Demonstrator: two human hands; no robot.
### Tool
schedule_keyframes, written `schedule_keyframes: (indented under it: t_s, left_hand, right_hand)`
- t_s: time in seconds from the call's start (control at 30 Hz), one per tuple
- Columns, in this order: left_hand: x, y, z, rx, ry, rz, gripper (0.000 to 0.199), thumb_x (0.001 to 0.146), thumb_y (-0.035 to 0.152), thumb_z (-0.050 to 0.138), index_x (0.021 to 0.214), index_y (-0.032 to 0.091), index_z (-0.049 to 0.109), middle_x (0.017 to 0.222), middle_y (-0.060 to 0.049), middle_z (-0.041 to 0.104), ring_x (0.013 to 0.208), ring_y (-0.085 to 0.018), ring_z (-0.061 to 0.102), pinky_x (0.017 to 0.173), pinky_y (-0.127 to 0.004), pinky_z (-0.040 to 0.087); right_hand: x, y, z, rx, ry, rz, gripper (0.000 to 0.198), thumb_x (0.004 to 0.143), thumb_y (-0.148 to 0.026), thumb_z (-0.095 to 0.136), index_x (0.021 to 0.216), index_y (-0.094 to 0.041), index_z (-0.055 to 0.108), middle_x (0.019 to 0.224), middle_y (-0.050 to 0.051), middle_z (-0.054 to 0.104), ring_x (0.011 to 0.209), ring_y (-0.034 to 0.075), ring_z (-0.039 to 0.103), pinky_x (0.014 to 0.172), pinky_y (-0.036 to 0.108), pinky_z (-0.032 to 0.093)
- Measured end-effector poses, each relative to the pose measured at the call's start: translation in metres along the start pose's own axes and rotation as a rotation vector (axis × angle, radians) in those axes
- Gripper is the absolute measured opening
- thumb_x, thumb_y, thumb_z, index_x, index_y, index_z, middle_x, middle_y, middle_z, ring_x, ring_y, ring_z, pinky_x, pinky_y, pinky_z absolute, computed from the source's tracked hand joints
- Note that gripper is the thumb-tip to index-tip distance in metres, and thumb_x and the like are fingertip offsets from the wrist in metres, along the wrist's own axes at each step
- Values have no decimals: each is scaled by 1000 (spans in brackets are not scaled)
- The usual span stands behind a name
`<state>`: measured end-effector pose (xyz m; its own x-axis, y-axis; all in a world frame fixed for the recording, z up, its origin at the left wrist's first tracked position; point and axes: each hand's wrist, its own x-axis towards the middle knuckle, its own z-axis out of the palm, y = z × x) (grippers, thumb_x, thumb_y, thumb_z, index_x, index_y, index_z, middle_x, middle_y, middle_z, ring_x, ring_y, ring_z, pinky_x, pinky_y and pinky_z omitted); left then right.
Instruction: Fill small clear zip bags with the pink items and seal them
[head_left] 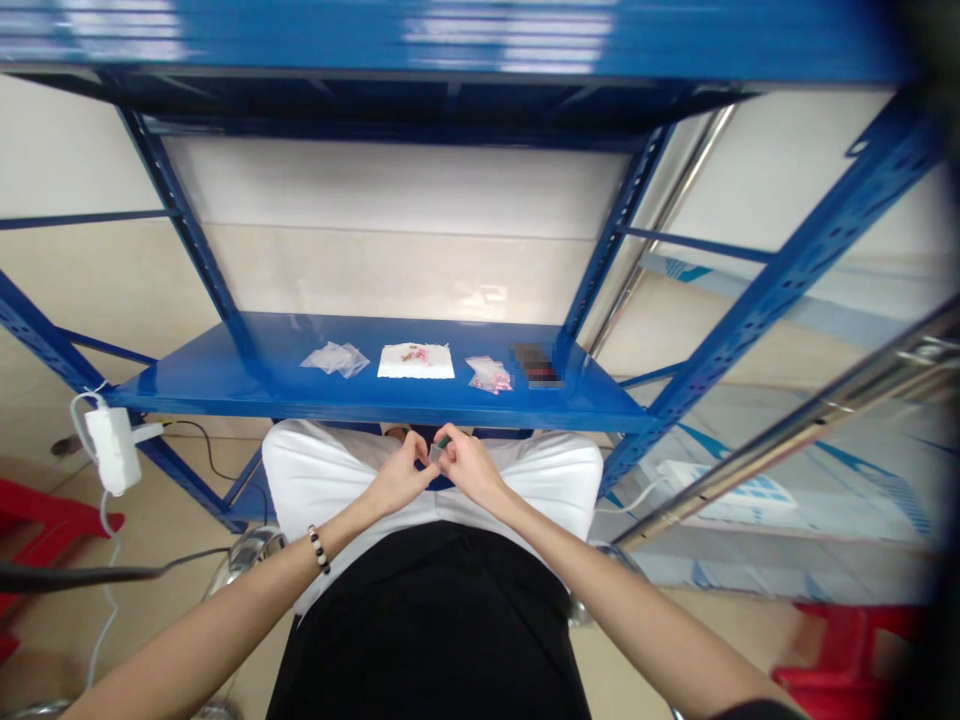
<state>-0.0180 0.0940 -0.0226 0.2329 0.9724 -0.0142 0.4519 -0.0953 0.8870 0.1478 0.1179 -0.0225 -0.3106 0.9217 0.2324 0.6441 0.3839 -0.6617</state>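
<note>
Both hands meet over the lap, just below the shelf's front edge. My left hand [405,472] has its thumb and forefinger pinched together; what they hold is too small to make out. My right hand [469,468] is closed round a small green object [444,441], with only its end showing, so its kind is unclear. A tiny pale piece seems to lie between the two sets of fingertips. On the blue shelf beyond are a white sheet [394,366] with small pink and brown bits [415,354], clear plastic bags [334,358], and a bag of red-and-white pieces [491,376].
A dark, blurred-out item [537,365] lies at the right of the blue shelf [277,385]. Blue uprights [184,215] frame it. A white power strip [120,450] hangs at left with cables. Red stools [847,660] stand on the floor at both sides.
</note>
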Motion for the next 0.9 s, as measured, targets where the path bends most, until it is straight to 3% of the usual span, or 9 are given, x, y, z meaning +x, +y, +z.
schedule_keyframes:
  t_s: [0.13, 0.23, 0.4, 0.5, 0.63, 0.77, 0.9]
  left_hand:
    - [4, -3, -3, -342, -239, -176, 69, 80, 50, 63, 138, 26, 34, 133, -15, 55, 89, -24, 70, 44, -18, 46]
    - [3, -3, -4, -468, -321, -207, 82, 81, 53, 63, 149, 30, 22, 139, -17, 50, 103, -32, 67, 47, -19, 51]
    - [1, -9, 4, -516, -284, -168, 84, 81, 41, 64, 151, 30, 18, 151, -18, 37, 113, -37, 62, 47, -22, 55]
    - [-2, -11, 10, -547, -256, -147, 83, 83, 38, 61, 153, 31, 16, 154, -17, 33, 118, -39, 58, 48, -26, 57]
    - [-4, -6, 13, -607, -307, -106, 75, 83, 45, 63, 149, 30, 30, 150, -15, 40, 122, -39, 55, 55, -29, 59]
    - [-1, -4, 14, -673, -248, -76, 57, 85, 44, 59, 137, 21, 50, 136, -15, 55, 114, -33, 61, 63, -31, 60]
    - [0, -5, 9, -440, -129, 18, 40, 86, 37, 53, 116, 15, 66, 110, -12, 68, 98, -26, 64, 58, -26, 55]
  right_hand:
    - [4, 8, 5, 239, -83, 7, 29, 74, -10, 51, 100, -22, 52, 53, -9, 49, 47, 11, 47, 50, 19, 31]
    - [6, 10, 3, 383, -173, -7, 32, 76, -14, 52, 107, -22, 50, 53, -10, 48, 43, 10, 44, 46, 18, 30]
    - [6, 12, -1, 544, -203, 11, 31, 77, -20, 55, 107, -20, 48, 51, -12, 41, 42, 8, 37, 44, 17, 27]
    - [6, 13, -1, 519, -151, 9, 33, 75, -20, 57, 106, -19, 49, 50, -13, 39, 43, 8, 34, 44, 17, 28]
    - [7, 11, 3, 490, -104, 6, 33, 72, -20, 59, 103, -19, 51, 50, -13, 36, 45, 8, 35, 47, 18, 31]
    - [7, 7, 7, 519, -137, -24, 35, 74, -24, 60, 106, -19, 50, 51, -13, 33, 45, 8, 34, 48, 19, 31]
    - [4, 0, 1, 410, -131, -95, 38, 78, -23, 57, 115, -19, 50, 52, -12, 36, 47, 9, 37, 51, 19, 30]
